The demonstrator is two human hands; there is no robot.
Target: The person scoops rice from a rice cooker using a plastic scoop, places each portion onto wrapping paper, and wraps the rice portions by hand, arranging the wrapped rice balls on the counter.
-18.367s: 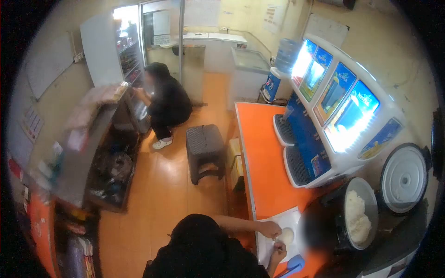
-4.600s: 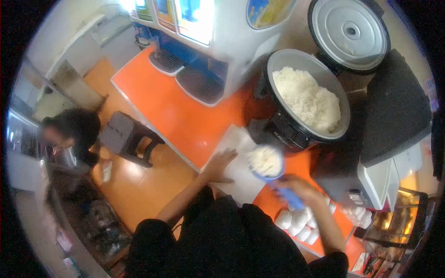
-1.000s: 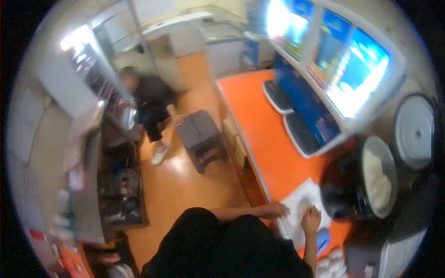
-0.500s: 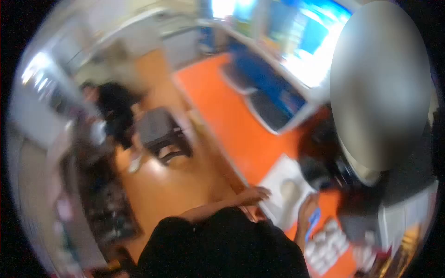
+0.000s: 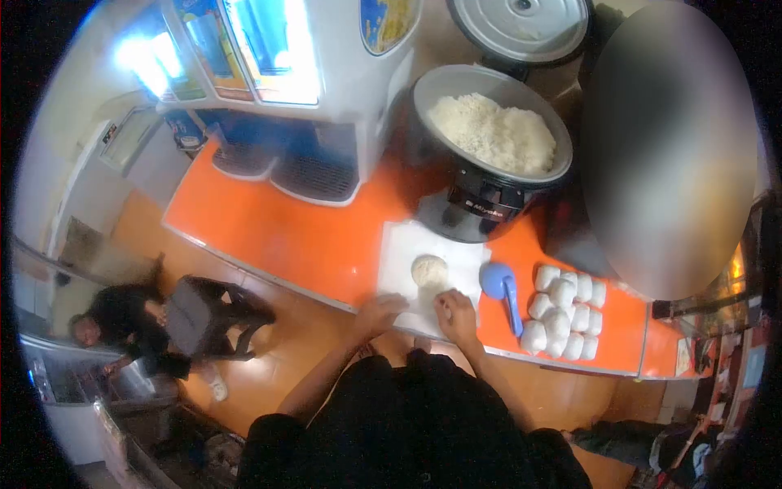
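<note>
A sheet of white paper [image 5: 397, 244] lies on the orange counter in front of me, with a small rounded mound of rice [image 5: 429, 271] on it. At the paper's near left corner is my left hand [image 5: 381, 315], fingers stretched towards the mound and holding nothing I can see. My right hand [image 5: 456, 315] is over the near right part of the sheet, its fingers curled together; whatever is in them is hidden. Just right of the paper rests a blue rice scoop [image 5: 495, 281]. Beyond it stands a black rice cooker [image 5: 489, 200] filled with white rice.
Several white wrapped packets [image 5: 558, 326] sit grouped at the right on the orange counter [image 5: 301, 253]. A drink dispenser [image 5: 334, 138] stands at the back left. On the floor side, a person in black [image 5: 130, 318] is near a dark stool [image 5: 204, 314]. A blurred grey shape covers the upper right.
My view has swung right and sharpened, bringing the rice cooker and packets into fuller sight. Both hands stay at the paper; my right hand now lies nearer the left one.
</note>
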